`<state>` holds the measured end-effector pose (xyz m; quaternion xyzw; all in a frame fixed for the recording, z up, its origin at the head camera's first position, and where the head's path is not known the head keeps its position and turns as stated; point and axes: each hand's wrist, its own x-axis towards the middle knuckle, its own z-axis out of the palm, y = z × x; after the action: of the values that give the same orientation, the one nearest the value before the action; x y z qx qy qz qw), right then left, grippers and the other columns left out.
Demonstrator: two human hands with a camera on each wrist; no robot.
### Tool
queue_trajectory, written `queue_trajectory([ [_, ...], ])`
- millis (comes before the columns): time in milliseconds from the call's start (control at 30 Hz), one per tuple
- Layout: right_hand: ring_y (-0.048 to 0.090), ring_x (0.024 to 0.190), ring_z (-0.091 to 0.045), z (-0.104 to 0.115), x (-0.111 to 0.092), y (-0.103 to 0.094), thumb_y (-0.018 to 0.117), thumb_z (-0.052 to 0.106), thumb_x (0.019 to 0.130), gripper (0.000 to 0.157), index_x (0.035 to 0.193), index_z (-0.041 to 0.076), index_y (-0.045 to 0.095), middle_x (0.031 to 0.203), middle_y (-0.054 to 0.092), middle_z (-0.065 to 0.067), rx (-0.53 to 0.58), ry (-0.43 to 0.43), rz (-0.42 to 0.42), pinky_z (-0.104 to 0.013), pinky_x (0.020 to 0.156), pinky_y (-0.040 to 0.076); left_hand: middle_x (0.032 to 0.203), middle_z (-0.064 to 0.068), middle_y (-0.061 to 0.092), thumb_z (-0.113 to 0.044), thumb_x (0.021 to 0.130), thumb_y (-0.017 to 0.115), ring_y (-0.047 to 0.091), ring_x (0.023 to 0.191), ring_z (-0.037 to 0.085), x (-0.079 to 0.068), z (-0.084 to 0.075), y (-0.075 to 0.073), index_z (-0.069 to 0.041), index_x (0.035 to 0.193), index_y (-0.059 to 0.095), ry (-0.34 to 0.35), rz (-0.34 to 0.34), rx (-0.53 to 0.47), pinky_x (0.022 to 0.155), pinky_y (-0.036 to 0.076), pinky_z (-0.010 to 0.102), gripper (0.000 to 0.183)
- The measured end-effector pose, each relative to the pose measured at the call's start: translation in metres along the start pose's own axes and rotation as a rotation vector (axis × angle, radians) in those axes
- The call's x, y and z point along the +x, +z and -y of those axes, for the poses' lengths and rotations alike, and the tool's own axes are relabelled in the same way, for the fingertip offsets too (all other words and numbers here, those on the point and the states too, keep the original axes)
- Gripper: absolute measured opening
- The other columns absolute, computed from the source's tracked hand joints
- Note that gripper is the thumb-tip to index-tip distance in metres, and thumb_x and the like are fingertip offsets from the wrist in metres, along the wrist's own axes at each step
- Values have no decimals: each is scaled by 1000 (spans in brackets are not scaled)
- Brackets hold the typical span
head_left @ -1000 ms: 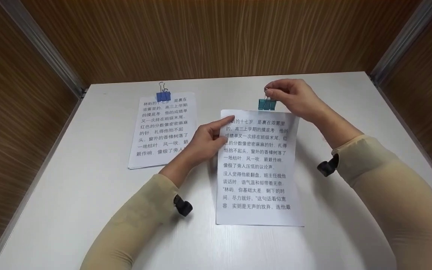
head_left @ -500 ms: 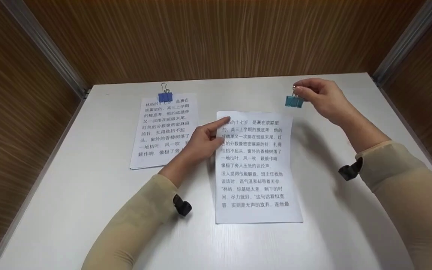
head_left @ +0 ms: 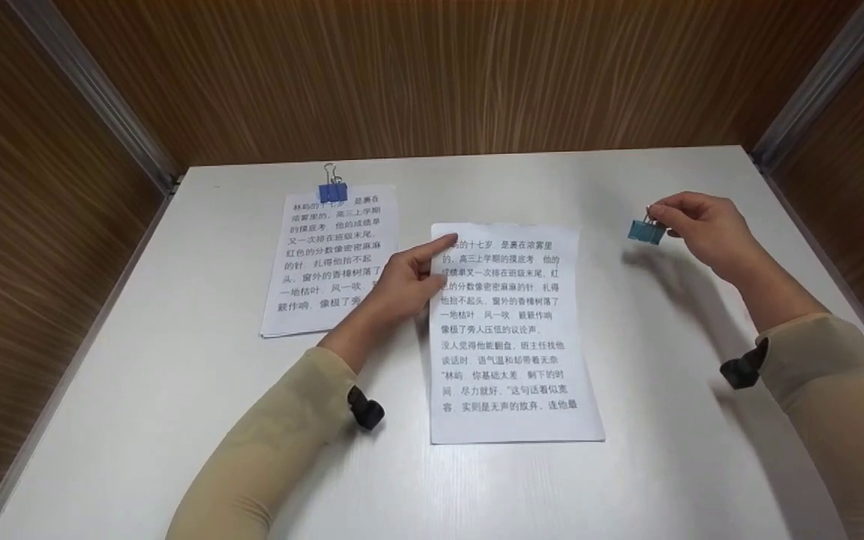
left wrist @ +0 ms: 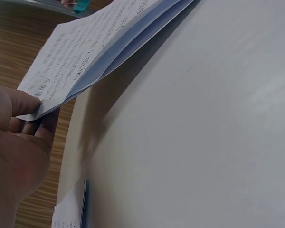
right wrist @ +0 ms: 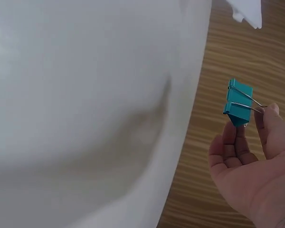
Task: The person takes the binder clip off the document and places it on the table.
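My left hand (head_left: 406,281) pinches the upper left edge of a stack of printed paper (head_left: 507,330). In the left wrist view, the thumb lies on top of the sheets (left wrist: 85,52) and the other fingers are beneath; that edge is raised off the table. Out to the right, my right hand (head_left: 706,229) holds a teal binder clip (head_left: 646,231) by its wire handles, above the table and apart from the paper. Thumb and fingertips pinch the handles in the right wrist view, where the clip's teal body (right wrist: 239,102) points away from the palm.
A second paper stack (head_left: 327,262) lies to the left, with a blue binder clip (head_left: 333,193) on its top edge. My left forearm passes near its lower right corner. The white table (head_left: 139,390) meets a wood-grain wall (head_left: 432,75) at the back.
My right hand has moved right and a little toward me, carrying the teal binder clip away from the paper's top edge. The left hand keeps its place on the stack.
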<state>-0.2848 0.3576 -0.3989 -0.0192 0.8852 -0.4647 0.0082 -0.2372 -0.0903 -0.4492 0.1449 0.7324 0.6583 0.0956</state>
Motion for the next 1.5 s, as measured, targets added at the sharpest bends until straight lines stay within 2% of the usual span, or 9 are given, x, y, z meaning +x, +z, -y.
queue_trajectory([
  [100, 62, 103, -8, -11, -4, -3, 66, 48, 105, 51, 127, 2, 71, 110, 70, 11, -17, 9, -5, -16, 89, 53, 123, 12, 76, 9, 99, 59, 77, 94, 25, 0, 2, -1, -20, 157, 54, -14, -8, -5, 64, 58, 25, 66],
  [267, 59, 106, -11, -25, -8, -8, 64, 53, 104, 55, 128, 3, 70, 113, 69, 11, -56, 55, 4, -16, 90, 52, 124, 13, 76, 11, 99, 59, 78, 96, 26, 1, 4, -1, -20, 158, 54, -22, -7, -35, 66, 60, 26, 67],
  [500, 55, 112, -20, -41, -11, -16, 60, 62, 102, 65, 131, 4, 67, 121, 67, 1, -109, 123, 22, -13, 88, 52, 123, 11, 76, 9, 99, 58, 77, 99, 26, 1, 6, 0, -22, 157, 54, -31, -2, -44, 73, 62, 29, 66],
  [633, 52, 111, -22, -48, -13, -20, 58, 66, 101, 69, 132, 5, 66, 125, 64, -3, -140, 146, 31, -13, 83, 50, 123, 11, 76, 8, 99, 58, 77, 101, 26, 2, 7, 0, -22, 158, 54, -34, -4, -49, 76, 63, 31, 66],
  [867, 49, 110, -27, -54, -15, -25, 56, 71, 99, 74, 135, 7, 64, 129, 60, -10, -160, 179, 52, -22, 79, 51, 125, 12, 76, 8, 99, 59, 77, 101, 27, 4, 9, 0, -22, 158, 53, -34, -12, -35, 77, 64, 33, 66],
  [1100, 52, 111, -29, -59, -17, -29, 54, 69, 100, 75, 136, 4, 64, 127, 61, -12, -172, 181, 58, -17, 79, 52, 127, 12, 75, 9, 99, 59, 77, 104, 28, 5, 12, 0, -20, 159, 52, -30, -5, -46, 81, 65, 36, 67],
  [1267, 51, 109, -28, -61, -17, -29, 54, 68, 101, 74, 136, 4, 63, 125, 62, -11, -179, 189, 48, -18, 78, 52, 127, 11, 75, 9, 100, 58, 77, 105, 28, 7, 13, 1, -21, 158, 53, -46, -4, -65, 83, 64, 37, 66],
  [1400, 51, 110, -29, -62, -16, -28, 53, 66, 103, 73, 138, 2, 62, 129, 62, -16, -206, 184, 43, -17, 76, 50, 126, 10, 75, 9, 100, 59, 76, 105, 27, 7, 12, 1, -22, 158, 53, -60, -7, -68, 82, 64, 36, 66],
  [1500, 51, 114, -31, -63, -14, -26, 52, 64, 104, 72, 139, 1, 61, 135, 61, -22, -232, 181, 44, -17, 80, 48, 127, 9, 75, 9, 99, 59, 76, 106, 26, 8, 12, 1, -22, 158, 54, -62, -8, -60, 81, 64, 35, 66],
])
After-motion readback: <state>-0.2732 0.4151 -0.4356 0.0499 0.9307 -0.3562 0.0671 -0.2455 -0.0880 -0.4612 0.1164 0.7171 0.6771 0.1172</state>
